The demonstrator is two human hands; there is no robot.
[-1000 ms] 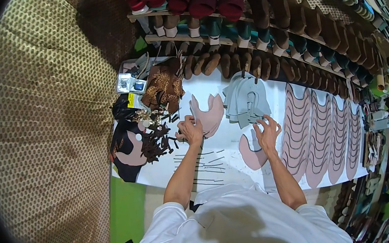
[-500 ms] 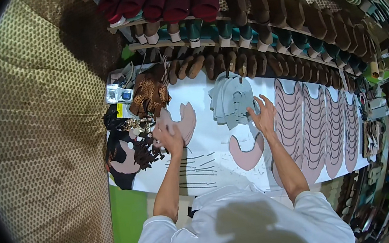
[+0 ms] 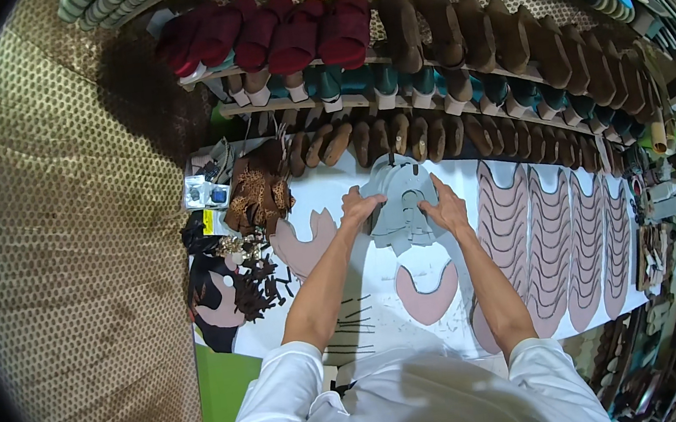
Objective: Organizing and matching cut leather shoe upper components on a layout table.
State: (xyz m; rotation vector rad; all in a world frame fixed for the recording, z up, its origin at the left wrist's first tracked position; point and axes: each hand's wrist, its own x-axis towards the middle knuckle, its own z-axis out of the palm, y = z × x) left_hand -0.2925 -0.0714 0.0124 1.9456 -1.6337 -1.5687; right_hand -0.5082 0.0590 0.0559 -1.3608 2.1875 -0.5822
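A loose stack of pale grey-green cut pieces (image 3: 406,234), like shoe uppers, lies in the middle of the white table. My left hand (image 3: 358,207) is at its left edge, thumb stretched toward the stack. On the opposite side my right hand (image 3: 449,209) has its fingers spread, with the thumb beside the stack. Both hands seem to touch its edges without a closed grip. Below the stack lies one pink U-shaped piece (image 3: 429,302). Another pink U-shaped piece (image 3: 306,251) rests near my left forearm.
Rows of overlapping pink pieces (image 3: 505,232) cover the table's right part. Thin dark strips (image 3: 353,324) lie under my left forearm. Leopard-print pieces (image 3: 258,198) and dark scraps (image 3: 256,290) are heaped at left. Racks of brown shoe lasts (image 3: 494,37) and red slippers (image 3: 295,46) stand behind.
My left hand has left the pink piece on the left and moved right to the grey-green stack. My right hand stays beside the stack. The view has shifted slightly.
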